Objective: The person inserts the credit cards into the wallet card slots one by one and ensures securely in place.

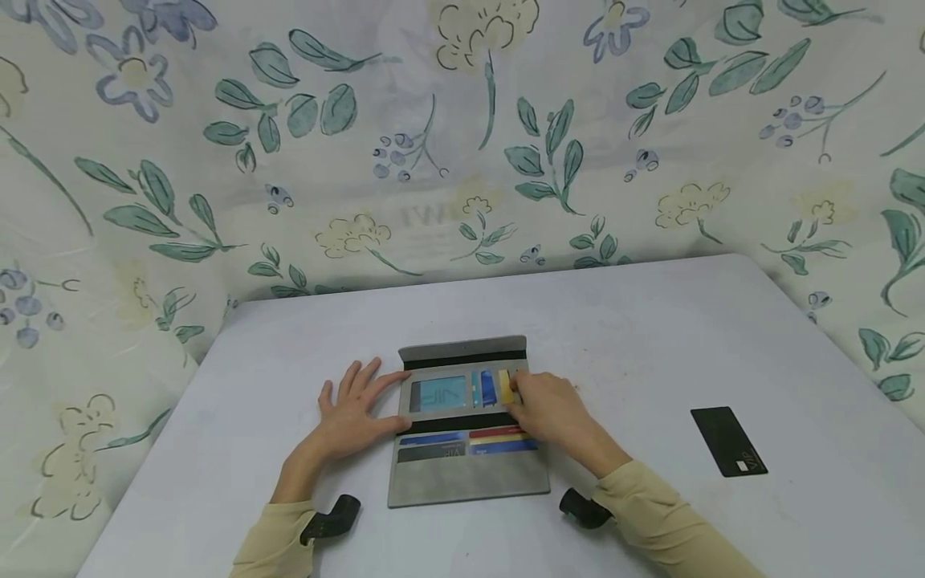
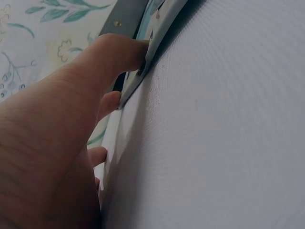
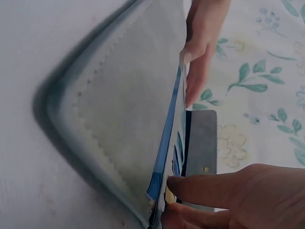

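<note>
A grey card wallet lies unfolded on the table, its top flap raised at the far side. My left hand has its fingers spread, with thumb and index finger touching the wallet's left edge. With thumb and fingertips, my right hand pinches a yellow card in the upper right slots; the right wrist view shows this yellow card between the digits. Beside it sits a blue card, and a teal card shows in the window pocket. Several cards fill the lower slots.
A black card marked VIP lies on the white table to the right. Black wrist mounts sit by both sleeves. A floral-patterned sheet hangs behind and beside the table.
</note>
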`<state>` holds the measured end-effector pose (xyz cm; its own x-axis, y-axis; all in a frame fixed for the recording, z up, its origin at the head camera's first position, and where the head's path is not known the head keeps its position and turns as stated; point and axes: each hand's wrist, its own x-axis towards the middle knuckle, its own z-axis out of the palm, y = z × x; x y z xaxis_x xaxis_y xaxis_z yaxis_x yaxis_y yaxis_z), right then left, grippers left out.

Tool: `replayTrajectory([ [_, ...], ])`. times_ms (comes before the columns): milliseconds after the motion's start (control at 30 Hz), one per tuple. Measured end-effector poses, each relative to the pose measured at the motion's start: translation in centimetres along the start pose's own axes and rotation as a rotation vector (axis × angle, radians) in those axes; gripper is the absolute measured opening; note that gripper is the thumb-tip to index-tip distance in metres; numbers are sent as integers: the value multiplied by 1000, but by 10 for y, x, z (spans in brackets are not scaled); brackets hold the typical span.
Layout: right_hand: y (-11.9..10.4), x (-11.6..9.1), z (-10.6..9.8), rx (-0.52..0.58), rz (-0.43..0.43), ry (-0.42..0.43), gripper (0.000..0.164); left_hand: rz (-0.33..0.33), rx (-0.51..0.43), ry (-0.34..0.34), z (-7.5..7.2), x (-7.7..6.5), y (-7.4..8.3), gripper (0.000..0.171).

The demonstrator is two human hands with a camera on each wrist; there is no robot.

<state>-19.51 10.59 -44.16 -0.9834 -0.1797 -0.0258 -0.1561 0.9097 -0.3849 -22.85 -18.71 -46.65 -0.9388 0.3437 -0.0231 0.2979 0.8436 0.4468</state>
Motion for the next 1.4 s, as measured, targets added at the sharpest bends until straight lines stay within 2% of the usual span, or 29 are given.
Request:
replayTrajectory([
  [200,10,-2,-4,-107,-51,25,23,0,1,-4,1,1,0,67],
  [367,20,-3,-11,-128,-56,-38,27,-6,5,0,1,1,1,67],
  [533,30,-9,-18,-116,-69,-107,41,0,6,3,1,0,2,68],
  [700,44,-20,-21,-130,-75,-127,51,1,18,9,1,0,2,68],
  [933,70,-44,-30,-169,-69,-90,46,-8,27,6,1,-1,2,68],
  [1200,99,-62,-43,-188,-90,-115,53,-7,24,7,1,-2,-1,68],
  [1400,125,-78,-56,-200,-69,-137,65,3,15,4,1,-1,1,68],
])
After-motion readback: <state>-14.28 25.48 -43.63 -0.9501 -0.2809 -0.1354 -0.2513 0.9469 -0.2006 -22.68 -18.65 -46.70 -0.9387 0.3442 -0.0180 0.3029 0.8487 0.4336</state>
